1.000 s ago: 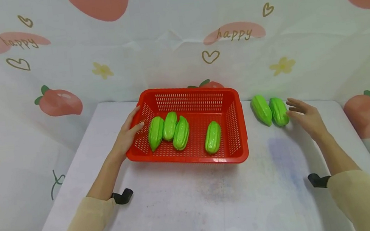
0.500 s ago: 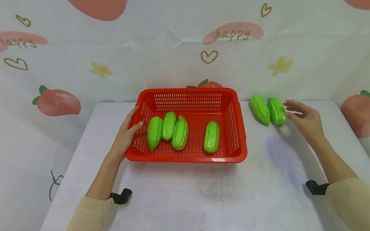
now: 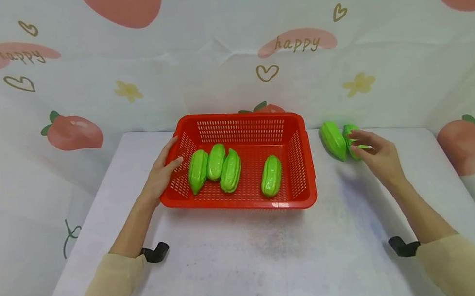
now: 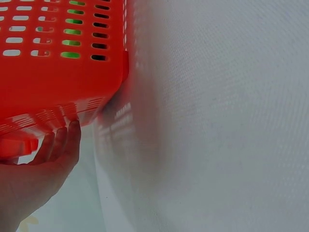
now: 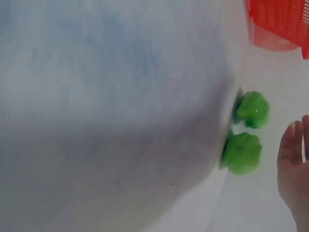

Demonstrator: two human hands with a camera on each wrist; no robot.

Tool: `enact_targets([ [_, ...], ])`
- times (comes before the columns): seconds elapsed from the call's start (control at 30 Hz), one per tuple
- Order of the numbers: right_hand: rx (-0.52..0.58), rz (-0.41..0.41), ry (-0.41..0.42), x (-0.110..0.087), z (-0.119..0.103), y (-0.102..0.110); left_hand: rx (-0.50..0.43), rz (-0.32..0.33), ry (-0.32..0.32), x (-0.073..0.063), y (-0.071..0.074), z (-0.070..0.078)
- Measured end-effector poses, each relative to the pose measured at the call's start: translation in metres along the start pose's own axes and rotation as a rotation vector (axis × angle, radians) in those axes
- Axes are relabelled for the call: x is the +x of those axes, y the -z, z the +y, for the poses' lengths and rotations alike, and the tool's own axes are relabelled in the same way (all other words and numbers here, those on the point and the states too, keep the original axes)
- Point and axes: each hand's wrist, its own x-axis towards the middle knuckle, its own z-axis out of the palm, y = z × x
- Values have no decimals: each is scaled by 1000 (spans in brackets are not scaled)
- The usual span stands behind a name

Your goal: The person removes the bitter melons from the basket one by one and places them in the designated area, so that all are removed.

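Note:
In the head view my left hand [image 3: 160, 176] grips the left rim of a red plastic basket [image 3: 239, 206], thumb over the edge and fingers along the outside wall. The left wrist view shows those fingers [image 4: 62, 145] against the slotted wall. Several glossy green, ridged star fruits lie inside, three together at the left and one star fruit [image 3: 271, 176] apart at the right. My right hand [image 3: 381, 156] hovers with loosely bent fingers over the nearer of two star fruits outside the basket, partly hiding it. The other star fruit [image 3: 333, 141] lies just left of it.
A white table [image 3: 234, 270] carries everything, its back edge against a hanging white cloth [image 3: 194, 75] printed with peaches and hearts. The two loose star fruits lie near that back edge, right of the basket.
My right hand has moved left from beside the right-hand loose star fruit to over it, now covering part of it. My left hand and the basket have stayed in place.

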Motion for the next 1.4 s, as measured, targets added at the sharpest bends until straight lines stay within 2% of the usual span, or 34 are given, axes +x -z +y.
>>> enact_targets([
  [0.13, 15, -39, 21, -2, -2, -4, 6, 1, -5, -1, 0, 0],
  [0.27, 88, -82, 42, -4, -11, -8, 9, 2, -8, -1, -1, 2],
  [0.77, 216, -199, 75, -12, -35, -28, -7, -11, 38, 1, 0, 6],
  [0.9, 194, -216, 86, -16, -43, -35, -5, -7, 37, 1, 0, 4],
  [1.17, 63, -257, 88, -20, -57, -52, 3, 6, 11, 0, 0, 2],
  [1.4, 23, -291, 103, -21, -63, -63, 18, 4, 10, 1, 0, 2],
])
